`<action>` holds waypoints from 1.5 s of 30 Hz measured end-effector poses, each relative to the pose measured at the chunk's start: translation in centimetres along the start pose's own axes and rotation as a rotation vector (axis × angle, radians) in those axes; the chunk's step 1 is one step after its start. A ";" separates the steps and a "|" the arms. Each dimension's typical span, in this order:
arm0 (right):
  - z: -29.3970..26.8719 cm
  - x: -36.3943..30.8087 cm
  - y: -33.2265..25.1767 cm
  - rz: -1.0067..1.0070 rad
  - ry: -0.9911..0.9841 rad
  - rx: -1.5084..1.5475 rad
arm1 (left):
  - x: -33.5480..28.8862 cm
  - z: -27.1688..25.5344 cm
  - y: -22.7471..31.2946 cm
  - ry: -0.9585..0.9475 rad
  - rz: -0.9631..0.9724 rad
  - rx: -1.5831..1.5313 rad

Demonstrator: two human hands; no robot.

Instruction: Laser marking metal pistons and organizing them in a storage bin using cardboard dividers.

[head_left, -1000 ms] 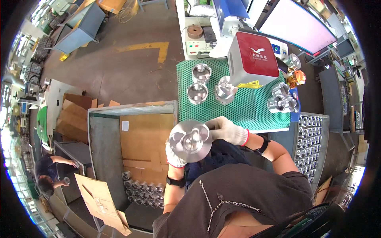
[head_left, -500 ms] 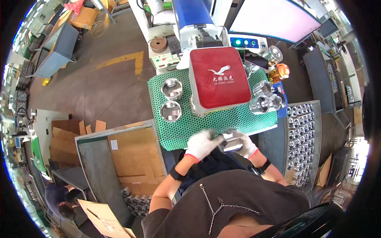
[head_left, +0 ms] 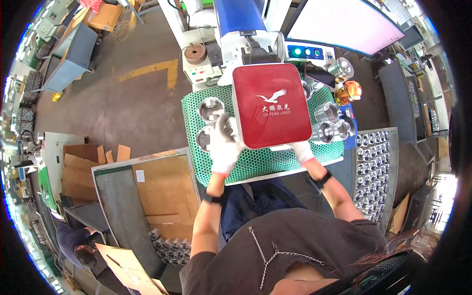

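Observation:
My left hand (head_left: 225,150), in a white knitted glove with greyish fingertips, reaches forward over the green mat (head_left: 206,169), fingers apart and slightly bent. It partly covers the nearer of two shiny metal cups (head_left: 202,140); the farther cup (head_left: 211,109) lies just beyond the fingertips. I see nothing held in this hand. My right hand (head_left: 301,151), gloved too, goes under the near right edge of the red-topped machine head (head_left: 273,105), which hides its fingers. A silvery metal piece (head_left: 281,147) shows beside it below that edge, mostly hidden.
More metal cups (head_left: 324,132) stand right of the machine head, near an orange-lidded jar (head_left: 350,91). A tray of cups (head_left: 373,172) is at the right. Left are a cardboard-lined bin (head_left: 164,191) and a bent-over person (head_left: 76,246). A monitor (head_left: 349,24) stands behind.
Both hands have moved forward from the mat's near edge, where they held a metal cup together. The left is now by the two cups, the right under the machine head.

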State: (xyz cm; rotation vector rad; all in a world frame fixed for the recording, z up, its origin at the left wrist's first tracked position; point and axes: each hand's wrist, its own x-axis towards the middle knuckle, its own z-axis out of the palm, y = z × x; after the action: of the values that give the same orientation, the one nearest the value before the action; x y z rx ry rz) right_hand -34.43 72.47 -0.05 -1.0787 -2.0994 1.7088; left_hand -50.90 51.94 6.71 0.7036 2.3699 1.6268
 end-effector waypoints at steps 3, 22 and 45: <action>5.2 2.9 0.7 -0.362 -0.145 -0.399 | -5.0 -4.7 -0.7 0.010 -0.306 -0.725; 14.5 4.3 -3.5 -0.488 -0.174 -0.597 | -32.0 -19.3 -13.1 0.367 -0.996 -1.012; 12.0 -18.9 2.2 0.595 -0.634 0.280 | -22.1 -7.2 -7.7 -0.404 -1.141 -1.445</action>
State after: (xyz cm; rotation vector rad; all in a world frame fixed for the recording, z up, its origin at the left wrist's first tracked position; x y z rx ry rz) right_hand -27.36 51.11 -0.58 -1.2716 -1.8337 2.8452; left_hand -36.72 33.18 -0.08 -0.4927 0.5301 1.6895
